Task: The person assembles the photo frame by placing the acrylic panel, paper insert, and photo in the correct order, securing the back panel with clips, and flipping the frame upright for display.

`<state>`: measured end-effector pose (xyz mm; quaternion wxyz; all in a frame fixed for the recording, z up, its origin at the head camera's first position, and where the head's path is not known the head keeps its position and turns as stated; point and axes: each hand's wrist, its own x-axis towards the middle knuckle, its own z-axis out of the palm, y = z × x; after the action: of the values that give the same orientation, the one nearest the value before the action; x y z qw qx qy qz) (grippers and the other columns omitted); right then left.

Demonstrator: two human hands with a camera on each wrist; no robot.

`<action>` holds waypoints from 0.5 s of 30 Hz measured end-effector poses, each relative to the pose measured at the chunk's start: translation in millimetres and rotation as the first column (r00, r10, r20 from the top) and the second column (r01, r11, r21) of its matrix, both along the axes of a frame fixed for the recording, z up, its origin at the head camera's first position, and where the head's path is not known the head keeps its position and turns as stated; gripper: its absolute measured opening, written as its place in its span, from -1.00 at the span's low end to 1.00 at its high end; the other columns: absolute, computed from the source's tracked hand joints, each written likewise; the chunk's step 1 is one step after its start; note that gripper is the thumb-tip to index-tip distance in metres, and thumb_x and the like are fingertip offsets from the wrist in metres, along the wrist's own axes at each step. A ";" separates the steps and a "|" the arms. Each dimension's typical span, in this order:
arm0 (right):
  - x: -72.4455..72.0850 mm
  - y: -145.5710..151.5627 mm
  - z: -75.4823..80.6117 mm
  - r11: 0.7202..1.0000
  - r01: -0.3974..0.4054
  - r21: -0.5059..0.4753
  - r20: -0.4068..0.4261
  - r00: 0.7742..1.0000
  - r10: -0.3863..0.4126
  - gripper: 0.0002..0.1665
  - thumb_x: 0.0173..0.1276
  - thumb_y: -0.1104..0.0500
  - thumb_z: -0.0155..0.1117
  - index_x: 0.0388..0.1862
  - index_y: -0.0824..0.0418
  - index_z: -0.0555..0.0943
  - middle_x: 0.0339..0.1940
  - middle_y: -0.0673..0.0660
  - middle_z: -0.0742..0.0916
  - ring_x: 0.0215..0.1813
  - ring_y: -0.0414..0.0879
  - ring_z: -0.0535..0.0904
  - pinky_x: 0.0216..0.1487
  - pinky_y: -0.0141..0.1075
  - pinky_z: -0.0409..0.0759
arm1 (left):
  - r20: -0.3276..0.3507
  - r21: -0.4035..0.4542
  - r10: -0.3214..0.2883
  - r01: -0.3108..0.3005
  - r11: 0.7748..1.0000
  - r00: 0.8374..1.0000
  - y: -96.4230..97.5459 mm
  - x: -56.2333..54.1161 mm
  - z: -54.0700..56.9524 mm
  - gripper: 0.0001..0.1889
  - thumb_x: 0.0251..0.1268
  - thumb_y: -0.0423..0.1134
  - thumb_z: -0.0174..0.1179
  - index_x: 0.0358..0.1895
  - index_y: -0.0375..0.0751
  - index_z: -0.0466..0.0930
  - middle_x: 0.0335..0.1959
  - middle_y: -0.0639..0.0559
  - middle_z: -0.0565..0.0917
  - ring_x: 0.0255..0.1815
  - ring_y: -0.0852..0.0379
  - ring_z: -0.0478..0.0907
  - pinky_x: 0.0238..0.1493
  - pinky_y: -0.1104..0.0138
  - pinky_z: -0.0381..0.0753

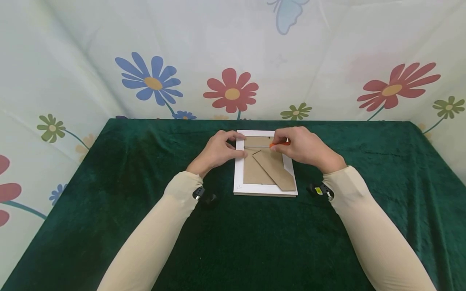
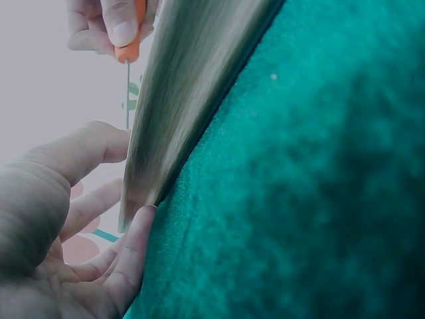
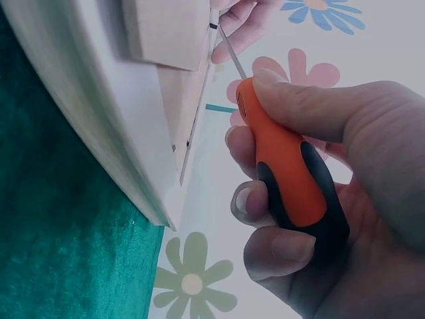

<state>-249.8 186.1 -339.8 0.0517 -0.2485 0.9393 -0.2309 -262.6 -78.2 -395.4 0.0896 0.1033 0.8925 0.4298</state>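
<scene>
A white picture frame [image 1: 238, 173] lies face down, its brown backing board [image 1: 253, 173] and angled stand leg [image 1: 280, 171] showing. My left hand [image 1: 216, 150] grips the frame's left side, thumb over the border and fingers along the outer edge. In my right hand [image 1: 306, 146] is a screwdriver [image 3: 285, 166] with an orange and black handle. Its thin metal shaft lies low across the upper backing, pointing left. In the right wrist view the tip is right at a small black tab [image 3: 213, 26] on the frame's inner edge, near the left fingers.
Dark green velvety cloth [image 1: 225, 242] covers the table. A white curtain [image 1: 269, 52] printed with flowers hangs behind and at the sides. Small black tabs [image 3: 188, 143] also sit along the backing's edge. Each wrist carries a small dark camera.
</scene>
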 end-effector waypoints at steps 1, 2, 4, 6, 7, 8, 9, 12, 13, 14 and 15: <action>0.1 -0.1 0.3 1.000 0.001 0.002 0.002 1.000 -0.001 -0.92 0.47 0.26 0.46 -0.10 0.20 0.75 -0.21 0.13 0.75 -0.18 0.05 0.59 -0.09 -0.09 0.66 | 0.002 0.001 0.001 -0.001 1.000 1.000 0.1 0.1 0.2 -0.43 0.29 -0.05 0.51 0.37 0.07 0.63 0.28 -0.07 0.47 0.07 -0.02 0.59 0.09 0.10 0.70; 0.2 -0.2 0.4 1.000 0.002 0.004 0.004 1.000 -0.002 -0.92 0.47 0.26 0.45 -0.10 0.20 0.75 -0.21 0.13 0.75 -0.18 0.05 0.59 -0.09 -0.09 0.66 | 0.002 0.001 0.000 0.000 1.000 1.000 0.2 0.2 0.3 -0.42 0.29 -0.05 0.51 0.37 0.06 0.63 0.29 -0.07 0.47 0.07 -0.02 0.59 0.09 0.10 0.70; 0.2 -0.5 0.6 1.000 0.004 0.007 0.007 1.000 -0.004 -0.92 0.48 0.25 0.45 -0.10 0.20 0.75 -0.21 0.13 0.75 -0.18 0.05 0.59 -0.09 -0.09 0.66 | 0.002 0.000 0.000 0.000 1.000 1.000 0.3 0.4 0.5 -0.43 0.29 -0.05 0.51 0.37 0.07 0.63 0.28 -0.07 0.47 0.07 -0.02 0.59 0.09 0.11 0.70; 0.1 -0.7 0.7 1.000 0.005 0.009 0.010 1.000 -0.005 -0.92 0.47 0.25 0.45 -0.11 0.19 0.75 -0.23 0.13 0.75 -0.19 0.05 0.59 -0.10 -0.09 0.65 | 0.000 -0.002 0.000 0.000 1.000 1.000 0.2 0.3 0.2 -0.43 0.29 -0.05 0.52 0.37 0.07 0.63 0.27 -0.07 0.47 0.07 -0.02 0.59 0.08 0.11 0.70; 0.0 -0.8 0.8 1.000 0.006 0.009 0.012 1.000 -0.006 -0.93 0.48 0.25 0.45 -0.11 0.19 0.75 -0.24 0.12 0.75 -0.19 0.05 0.59 -0.11 -0.09 0.65 | -0.001 -0.002 -0.001 0.001 1.000 1.000 0.0 0.3 0.4 -0.43 0.29 -0.05 0.52 0.37 0.07 0.63 0.27 -0.07 0.47 0.07 -0.02 0.59 0.08 0.11 0.70; 0.0 -0.9 0.9 1.000 0.006 0.009 0.014 1.000 -0.006 -0.93 0.48 0.25 0.46 -0.12 0.19 0.75 -0.24 0.12 0.74 -0.20 0.04 0.59 -0.12 -0.10 0.64 | -0.002 -0.003 -0.001 0.001 1.000 1.000 0.0 0.2 0.3 -0.43 0.28 -0.05 0.52 0.37 0.07 0.63 0.26 -0.07 0.47 0.06 -0.02 0.59 0.08 0.11 0.71; -0.1 -1.0 0.9 1.000 0.005 0.010 0.015 1.000 -0.005 -0.94 0.48 0.24 0.45 -0.12 0.19 0.75 -0.25 0.12 0.74 -0.20 0.04 0.58 -0.13 -0.10 0.63 | -0.003 -0.003 -0.001 0.001 1.000 1.000 0.0 0.2 0.3 -0.43 0.28 -0.05 0.52 0.37 0.07 0.63 0.26 -0.07 0.48 0.06 -0.02 0.59 0.08 0.11 0.71; 0.0 -0.9 1.0 1.000 0.003 0.011 0.018 1.000 -0.003 -0.96 0.49 0.24 0.44 -0.14 0.18 0.74 -0.27 0.11 0.73 -0.21 0.04 0.57 -0.16 -0.10 0.62 | -0.004 -0.003 -0.002 0.002 1.000 1.000 -0.1 0.0 0.3 -0.42 0.28 -0.06 0.52 0.37 0.07 0.63 0.25 -0.07 0.48 0.06 -0.03 0.60 0.07 0.11 0.71; 0.1 -0.9 1.0 1.000 0.003 0.012 0.020 1.000 -0.003 -0.96 0.49 0.23 0.44 -0.14 0.18 0.74 -0.27 0.10 0.73 -0.21 0.04 0.57 -0.16 -0.10 0.61 | -0.005 -0.004 -0.003 0.003 1.000 1.000 -0.2 0.1 0.3 -0.42 0.28 -0.06 0.52 0.37 0.06 0.63 0.25 -0.08 0.48 0.06 -0.03 0.60 0.07 0.11 0.71; 0.2 -0.9 1.0 1.000 0.004 0.014 0.022 1.000 -0.005 -0.96 0.50 0.23 0.44 -0.14 0.17 0.74 -0.27 0.10 0.73 -0.21 0.04 0.57 -0.17 -0.10 0.61 | -0.005 -0.003 -0.004 0.003 1.000 1.000 0.0 0.2 0.3 -0.42 0.28 -0.06 0.52 0.37 0.06 0.63 0.25 -0.08 0.47 0.06 -0.03 0.60 0.07 0.11 0.71; 0.2 -0.9 0.9 1.000 0.006 0.015 0.024 1.000 -0.006 -0.96 0.50 0.23 0.43 -0.14 0.17 0.74 -0.27 0.10 0.73 -0.21 0.04 0.57 -0.17 -0.10 0.61 | -0.005 -0.003 -0.004 0.004 1.000 1.000 0.0 0.2 0.2 -0.42 0.28 -0.06 0.52 0.37 0.06 0.63 0.25 -0.08 0.48 0.06 -0.03 0.59 0.07 0.11 0.72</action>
<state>-249.6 185.2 -338.9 0.0641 -0.2426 0.9411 -0.2267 -262.4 -78.2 -395.2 0.0885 0.1061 0.8932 0.4279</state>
